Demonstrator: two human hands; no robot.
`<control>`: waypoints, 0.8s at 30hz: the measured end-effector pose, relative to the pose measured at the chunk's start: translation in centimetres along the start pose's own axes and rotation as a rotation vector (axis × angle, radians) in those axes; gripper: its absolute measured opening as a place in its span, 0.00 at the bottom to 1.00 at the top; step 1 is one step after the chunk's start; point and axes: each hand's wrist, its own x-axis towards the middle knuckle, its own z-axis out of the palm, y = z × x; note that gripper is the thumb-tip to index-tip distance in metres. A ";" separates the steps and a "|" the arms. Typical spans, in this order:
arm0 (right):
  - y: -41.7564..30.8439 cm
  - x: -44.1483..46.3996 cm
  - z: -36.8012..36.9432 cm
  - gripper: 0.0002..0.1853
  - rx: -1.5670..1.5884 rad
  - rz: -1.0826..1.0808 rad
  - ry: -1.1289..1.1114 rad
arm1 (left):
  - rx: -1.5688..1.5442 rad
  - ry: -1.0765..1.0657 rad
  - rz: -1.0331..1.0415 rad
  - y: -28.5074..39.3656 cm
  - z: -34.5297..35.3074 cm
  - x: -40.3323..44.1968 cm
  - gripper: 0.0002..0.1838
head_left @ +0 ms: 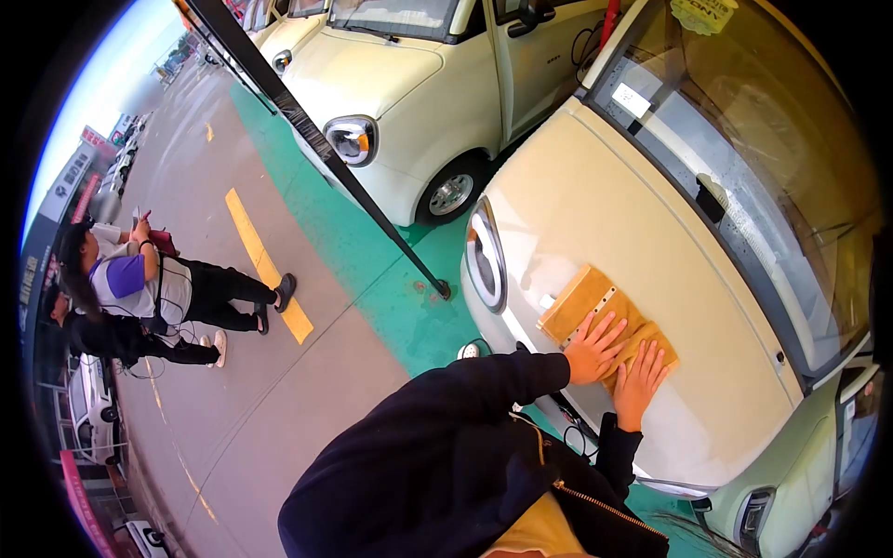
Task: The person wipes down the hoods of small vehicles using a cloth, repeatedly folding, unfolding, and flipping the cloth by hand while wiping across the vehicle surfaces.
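Note:
An orange-brown cloth (579, 299) with a pale dotted strip lies spread on the cream hood of a small car (642, 214). My left hand (595, 351) rests flat on the cloth's middle, fingers stretched out. Close beside it, my right hand (640, 379) presses flat on the cloth's lower right part, fingers also extended. Neither hand is wrapped round anything. Part of the cloth is hidden under both palms. The car's round headlight (485, 256) is to the left of the cloth.
A second cream car (391, 84) stands beyond a slanting dark pole (358, 191). A pale green car (781, 484) is at lower right. People (139, 279) stand on the pavement at left. The windshield (744, 112) borders the hood.

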 end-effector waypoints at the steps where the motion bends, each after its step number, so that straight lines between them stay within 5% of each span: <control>1: 1.4 -1.6 -0.6 0.35 0.005 0.066 -0.007 | -0.008 -0.047 0.028 1.8 0.3 0.5 0.25; 6: 3.9 -5.7 0.1 0.36 -0.055 0.227 0.093 | -0.102 -0.091 0.071 5.7 1.6 1.0 0.26; 11: 3.7 -4.2 1.1 0.42 0.012 0.270 0.038 | -0.096 -0.131 0.213 0.8 0.7 1.0 0.27; 24: 6.4 22.1 -1.6 0.55 -0.029 0.285 -0.526 | -0.020 -0.163 0.073 -16.2 1.0 19.6 0.30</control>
